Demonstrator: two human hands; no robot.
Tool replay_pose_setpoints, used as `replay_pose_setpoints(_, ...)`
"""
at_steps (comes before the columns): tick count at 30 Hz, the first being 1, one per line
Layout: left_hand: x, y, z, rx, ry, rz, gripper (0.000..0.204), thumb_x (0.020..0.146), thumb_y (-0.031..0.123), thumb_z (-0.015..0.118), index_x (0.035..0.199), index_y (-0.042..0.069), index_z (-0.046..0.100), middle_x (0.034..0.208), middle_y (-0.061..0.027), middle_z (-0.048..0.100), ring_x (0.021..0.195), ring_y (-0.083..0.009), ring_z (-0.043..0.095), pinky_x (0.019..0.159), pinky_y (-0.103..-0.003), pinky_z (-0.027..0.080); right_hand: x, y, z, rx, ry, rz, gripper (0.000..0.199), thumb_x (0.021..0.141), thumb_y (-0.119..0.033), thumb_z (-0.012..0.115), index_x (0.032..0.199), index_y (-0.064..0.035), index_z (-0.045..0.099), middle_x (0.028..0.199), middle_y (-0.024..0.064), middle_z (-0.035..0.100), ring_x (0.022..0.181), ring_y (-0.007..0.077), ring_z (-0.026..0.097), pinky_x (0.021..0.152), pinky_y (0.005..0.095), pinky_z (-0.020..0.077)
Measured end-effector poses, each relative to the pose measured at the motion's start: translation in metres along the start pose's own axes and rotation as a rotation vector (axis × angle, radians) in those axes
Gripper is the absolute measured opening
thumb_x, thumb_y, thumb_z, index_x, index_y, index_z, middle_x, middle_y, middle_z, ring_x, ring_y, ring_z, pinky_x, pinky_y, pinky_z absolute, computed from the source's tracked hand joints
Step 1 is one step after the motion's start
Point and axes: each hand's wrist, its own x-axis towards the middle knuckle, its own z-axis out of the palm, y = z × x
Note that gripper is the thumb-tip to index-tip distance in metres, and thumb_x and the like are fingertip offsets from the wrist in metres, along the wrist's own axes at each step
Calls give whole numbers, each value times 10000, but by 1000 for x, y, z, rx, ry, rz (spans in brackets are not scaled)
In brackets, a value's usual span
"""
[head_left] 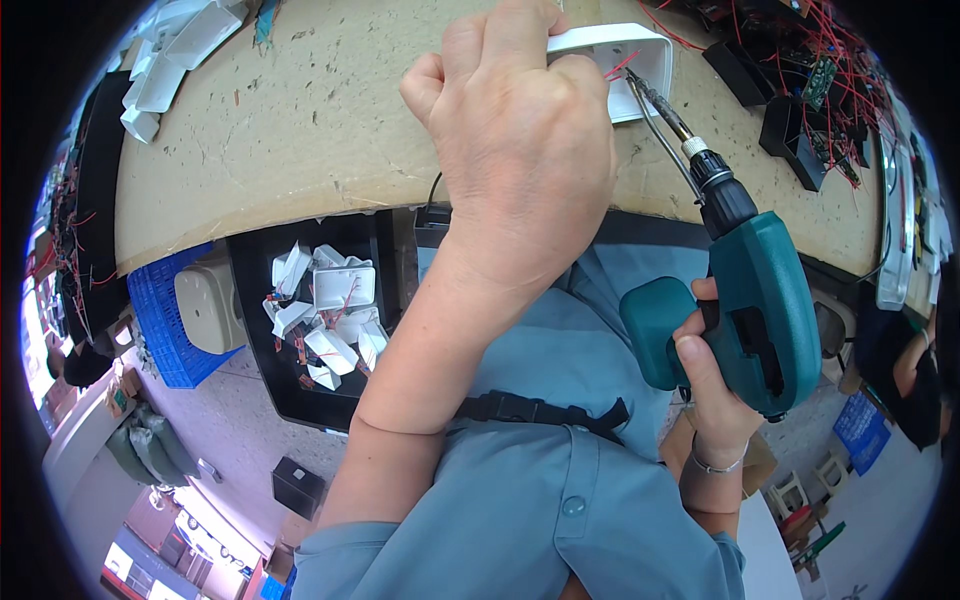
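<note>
My left hand (520, 150) lies knuckles-up on the bench (320, 130), fingers curled down over the near wall of a white casing (640, 60) and pinning it to the board; the fingertips themselves are hidden from me under the hand; the casing sits at the far edge of the bench, its open side up, red wires (622, 66) showing inside. My right hand (715, 390) is wrapped tight round the grip of a teal drill (765, 310), thumb on the near side, a thin bracelet at the wrist; the drill tilts up and to the left, and its bit (655, 100) reaches into the casing just beside my left knuckles; whether the tip touches a screw I cannot tell. Below the bench edge, to my left, a black tray (255, 320) holds a heap of more white casings (330, 310); a blue crate (170, 330) stands just beside it. Black parts with red wiring (800, 90) crowd the bench's right end; more white shells (175, 50) lie at its far left.
</note>
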Motion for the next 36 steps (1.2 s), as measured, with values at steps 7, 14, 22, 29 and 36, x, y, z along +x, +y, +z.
replay_pose_setpoints(7, -12, -4, -13, -70, 96, 17, 55, 687, 85, 645, 730, 61, 622, 1000, -67, 570, 904, -243, 496, 791, -398, 271, -4, 1, -4, -6, -20, -25, 494, 738, 26, 650, 1202, 43, 481, 1045, 155, 589, 745, 134, 580, 656, 253, 486)
replay_pose_setpoints(14, -21, -8, 0, -225, 403, 172, 111, 657, 108, 689, 761, 116, 650, 997, -20, 566, 916, -218, 472, 777, -370, 225, -16, -7, -8, 8, -12, -18, 472, 733, 25, 646, 1176, 62, 487, 1038, 166, 583, 743, 140, 585, 660, 257, 491)
replay_pose_setpoints(22, 11, -29, 38, -228, 580, 397, 76, 699, 68, 644, 756, 22, 626, 1029, -122, 560, 928, -278, 497, 803, -425, 291, -19, -6, -10, -3, 3, -58, 461, 735, 29, 638, 1170, 63, 492, 1045, 166, 584, 745, 139, 585, 665, 254, 491)
replay_pose_setpoints(29, 1, -1, 3, 38, -5, 57, 75, 724, 60, 617, 745, -12, 617, 1040, -154, 562, 929, -296, 514, 807, -443, 312, -11, -8, -7, 11, 17, 8, 480, 740, 18, 644, 1191, 57, 483, 1048, 164, 588, 749, 136, 582, 675, 256, 487)
replay_pose_setpoints(36, 4, -3, 8, 31, -6, 60, 71, 736, 61, 601, 738, -9, 606, 1031, -145, 561, 917, -289, 512, 802, -442, 316, -2, -4, -10, -33, -32, 5, 475, 749, 0, 647, 1194, 50, 487, 1043, 153, 589, 750, 133, 577, 671, 256, 482)
